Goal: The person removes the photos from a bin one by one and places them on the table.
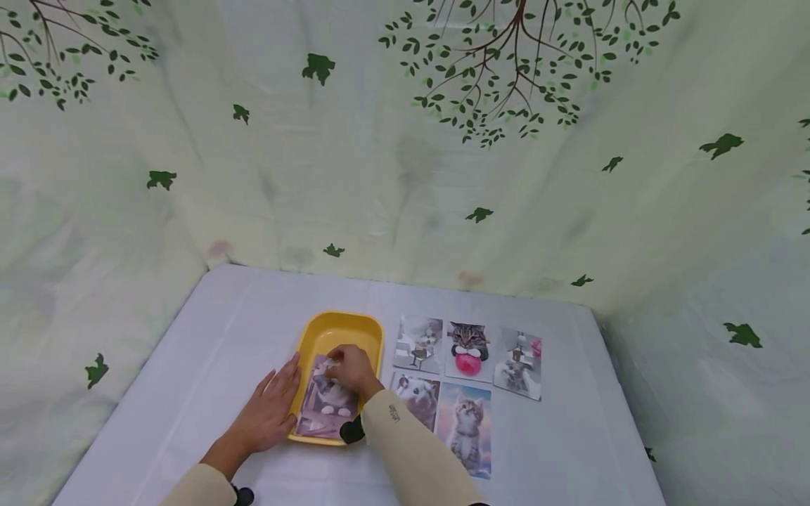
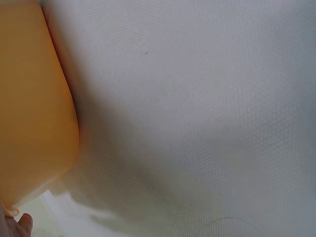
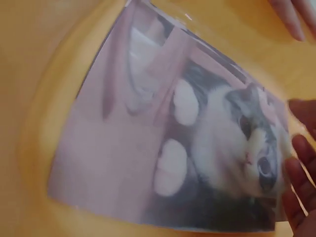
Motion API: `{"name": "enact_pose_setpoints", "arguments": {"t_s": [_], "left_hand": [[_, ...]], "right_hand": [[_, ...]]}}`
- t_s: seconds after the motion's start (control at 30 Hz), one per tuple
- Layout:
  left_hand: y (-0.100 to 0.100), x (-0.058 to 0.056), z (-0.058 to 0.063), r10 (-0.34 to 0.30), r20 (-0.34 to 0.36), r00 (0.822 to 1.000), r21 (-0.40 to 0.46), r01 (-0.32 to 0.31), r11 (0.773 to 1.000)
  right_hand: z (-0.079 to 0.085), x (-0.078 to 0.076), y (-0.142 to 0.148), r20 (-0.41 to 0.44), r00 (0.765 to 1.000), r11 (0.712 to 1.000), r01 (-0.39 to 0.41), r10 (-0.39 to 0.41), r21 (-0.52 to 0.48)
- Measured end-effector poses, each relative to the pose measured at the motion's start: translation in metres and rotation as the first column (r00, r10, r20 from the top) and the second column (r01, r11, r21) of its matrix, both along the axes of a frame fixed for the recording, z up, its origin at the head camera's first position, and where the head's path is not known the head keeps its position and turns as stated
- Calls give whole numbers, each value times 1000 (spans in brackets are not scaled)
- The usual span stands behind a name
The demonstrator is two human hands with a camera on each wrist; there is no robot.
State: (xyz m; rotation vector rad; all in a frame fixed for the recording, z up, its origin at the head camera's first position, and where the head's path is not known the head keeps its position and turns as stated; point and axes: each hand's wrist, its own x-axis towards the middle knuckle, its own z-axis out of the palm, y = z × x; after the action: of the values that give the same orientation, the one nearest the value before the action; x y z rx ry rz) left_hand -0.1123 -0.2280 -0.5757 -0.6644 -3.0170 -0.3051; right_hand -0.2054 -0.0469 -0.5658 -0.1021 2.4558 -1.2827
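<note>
A yellow plastic tray (image 1: 338, 325) sits on the white table, with a kitten photo card (image 1: 324, 414) in its near half. My right hand (image 1: 354, 370) reaches over the tray and pinches the card at its far end. In the right wrist view the fingers (image 3: 302, 170) are at that end of the card, which shows a grey and white kitten with white paws. My left hand (image 1: 271, 410) rests along the tray's left rim with its fingers stretched out. The left wrist view has the tray's outer wall (image 2: 34, 108) and a bit of the thumb at the lower corner.
Right of the tray, several cat photo cards lie face up in two rows, among them a tabby with a pink ball (image 1: 468, 351) and a kitten on a pastel background (image 1: 466, 429). A leaf-patterned curtain (image 1: 380, 176) hangs behind the white table (image 1: 569, 422).
</note>
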Motion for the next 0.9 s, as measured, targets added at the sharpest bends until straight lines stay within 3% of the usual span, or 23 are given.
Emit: {"name": "enact_pose_setpoints", "arguments": {"t_s": [0.13, 0.33, 0.47, 0.63, 0.9], "left_hand": [[1, 1, -1, 4, 18, 1000, 0, -4, 1000], [0, 0, -2, 13, 40, 999, -3, -13, 1000], [-2, -1, -4, 2, 9, 1000, 3, -2, 1000], [-3, -1, -4, 4, 39, 999, 4, -4, 1000], [-1, -2, 1, 1, 54, 999, -27, 0, 1000]], "right_hand": [[-5, 2, -3, 60, 993, 993, 98, -102, 59], [-12, 1, -4, 12, 997, 989, 79, -81, 122], [-13, 1, -5, 2, 998, 992, 63, -63, 105], [-12, 1, -5, 20, 997, 993, 73, -75, 93], [-8, 3, -5, 117, 987, 994, 110, -111, 19]]}}
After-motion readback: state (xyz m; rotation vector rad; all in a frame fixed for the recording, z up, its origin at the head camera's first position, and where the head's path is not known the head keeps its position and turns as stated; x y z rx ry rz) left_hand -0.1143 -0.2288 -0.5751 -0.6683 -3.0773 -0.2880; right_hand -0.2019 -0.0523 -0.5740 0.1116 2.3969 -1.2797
